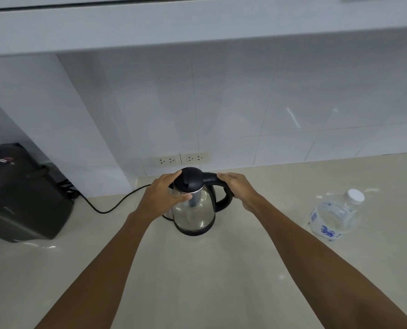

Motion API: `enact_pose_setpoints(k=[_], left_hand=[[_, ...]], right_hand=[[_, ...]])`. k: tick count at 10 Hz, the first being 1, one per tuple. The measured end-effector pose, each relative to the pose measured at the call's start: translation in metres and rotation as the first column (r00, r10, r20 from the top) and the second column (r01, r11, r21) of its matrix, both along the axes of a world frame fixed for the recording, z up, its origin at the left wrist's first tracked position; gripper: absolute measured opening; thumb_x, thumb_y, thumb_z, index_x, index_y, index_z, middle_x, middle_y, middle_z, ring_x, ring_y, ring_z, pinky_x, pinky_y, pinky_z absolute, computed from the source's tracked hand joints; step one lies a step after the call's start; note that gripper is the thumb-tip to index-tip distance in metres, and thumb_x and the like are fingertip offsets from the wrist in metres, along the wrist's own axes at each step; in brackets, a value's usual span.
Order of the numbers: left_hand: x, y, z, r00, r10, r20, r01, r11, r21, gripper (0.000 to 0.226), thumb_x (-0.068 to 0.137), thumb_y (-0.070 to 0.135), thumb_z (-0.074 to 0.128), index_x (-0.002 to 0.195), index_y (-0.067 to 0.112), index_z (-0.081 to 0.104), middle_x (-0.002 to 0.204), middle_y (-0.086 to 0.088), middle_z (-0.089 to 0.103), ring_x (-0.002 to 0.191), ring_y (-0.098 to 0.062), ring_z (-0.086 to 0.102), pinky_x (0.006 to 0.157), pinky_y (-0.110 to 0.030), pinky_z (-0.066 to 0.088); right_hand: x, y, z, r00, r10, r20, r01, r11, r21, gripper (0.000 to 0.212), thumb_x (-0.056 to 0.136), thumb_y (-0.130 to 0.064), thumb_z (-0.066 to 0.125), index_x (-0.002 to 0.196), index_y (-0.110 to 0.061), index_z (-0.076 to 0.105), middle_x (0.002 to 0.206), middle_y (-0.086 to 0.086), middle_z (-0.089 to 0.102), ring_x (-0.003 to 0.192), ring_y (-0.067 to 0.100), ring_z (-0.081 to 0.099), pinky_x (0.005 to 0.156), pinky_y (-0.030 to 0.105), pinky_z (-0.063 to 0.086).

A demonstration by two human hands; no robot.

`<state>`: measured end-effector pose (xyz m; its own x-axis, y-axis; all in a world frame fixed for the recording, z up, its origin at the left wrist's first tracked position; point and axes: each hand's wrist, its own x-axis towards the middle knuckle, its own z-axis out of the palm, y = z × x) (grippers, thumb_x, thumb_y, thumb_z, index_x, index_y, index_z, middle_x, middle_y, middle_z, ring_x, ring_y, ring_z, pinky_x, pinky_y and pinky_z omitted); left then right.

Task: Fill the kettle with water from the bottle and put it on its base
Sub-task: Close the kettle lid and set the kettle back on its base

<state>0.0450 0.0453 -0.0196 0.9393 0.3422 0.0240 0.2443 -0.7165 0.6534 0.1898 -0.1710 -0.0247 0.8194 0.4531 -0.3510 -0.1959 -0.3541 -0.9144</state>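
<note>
A pale counter (197, 269) runs under a white tiled wall (221, 110), with twin sockets (180, 159) low on the tiles and a dark appliance (19, 198) at the far left. The kettle (194, 210) stands upright near the middle of the counter, just below the sockets, its steel body on a black foot; whether that foot is the base or the kettle's own rim cannot be told, though a black cord (107, 207) runs off to the left from behind it. The bottle (336, 214) stands well apart to the right, white cap on, water inside. Both hands are on the kettle. The left hand (164, 195) cups the lid (188, 180) side of the body, fingers curved round and pressed against the steel just under the lid, thumb up near the lid's edge. The right hand (235, 186) closes over the top of the handle (221, 193), fingers wrapped down its far side. The handle points right, toward the bottle, and the lid sits shut between the two hands. The lid probably has to come open next, and the left hand lies nearest it while the right steadies. The bottle lies on the right hand's side, so that hand has the shorter reach to it, and the cap is yet to be removed.
</note>
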Motion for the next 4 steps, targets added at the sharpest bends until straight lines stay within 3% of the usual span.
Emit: enact_pose_setpoints(k=[1, 2, 3, 4], left_hand=[[0.000, -0.002, -0.001, 1.000, 0.005, -0.004, -0.005, 1.000, 0.010, 0.091, 0.078, 0.054, 0.083, 0.155, 0.029, 0.043, 0.147, 0.004, 0.054, 0.139, -0.016, 0.046, 0.114, -0.039, 0.040], [0.000, -0.005, 0.003, 1.000, 0.010, -0.029, -0.009, 0.999, 0.032, 0.089, 0.080, 0.053, 0.081, 0.156, 0.029, 0.041, 0.148, 0.004, 0.053, 0.139, -0.017, 0.045, 0.114, -0.038, 0.040], [-0.001, -0.009, 0.009, 0.997, 0.011, -0.071, -0.002, 0.992, 0.128, 0.089, 0.082, 0.058, 0.077, 0.157, 0.030, 0.039, 0.150, 0.003, 0.052, 0.139, -0.020, 0.047, 0.114, -0.043, 0.039], [0.003, -0.021, 0.028, 0.988, 0.046, -0.144, -0.003, 0.959, 0.284, 0.083, 0.085, 0.068, 0.065, 0.155, 0.034, 0.037, 0.152, 0.001, 0.050, 0.139, -0.024, 0.047, 0.112, -0.052, 0.036]], right_hand=[[0.001, -0.002, -0.001, 1.000, 0.022, 0.009, -0.022, 0.999, -0.025, 0.036, 0.102, -0.043, 0.061, 0.112, -0.011, 0.074, 0.115, 0.004, 0.071, 0.098, 0.014, 0.060, 0.088, 0.032, 0.042], [0.003, -0.004, 0.002, 0.994, 0.090, 0.069, -0.082, 0.991, -0.105, 0.045, 0.102, -0.053, 0.055, 0.113, -0.014, 0.073, 0.116, 0.004, 0.071, 0.107, 0.020, 0.063, 0.092, 0.036, 0.045], [0.005, -0.004, 0.004, 0.944, 0.260, 0.203, -0.191, 0.933, -0.303, 0.059, 0.105, -0.061, 0.036, 0.122, -0.013, 0.066, 0.117, 0.006, 0.068, 0.110, 0.025, 0.061, 0.094, 0.037, 0.044], [0.006, -0.001, 0.020, 0.879, 0.369, 0.304, -0.183, 0.847, -0.498, 0.068, 0.105, -0.064, 0.026, 0.140, -0.013, 0.055, 0.130, 0.011, 0.063, 0.123, 0.033, 0.059, 0.099, 0.043, 0.044]])
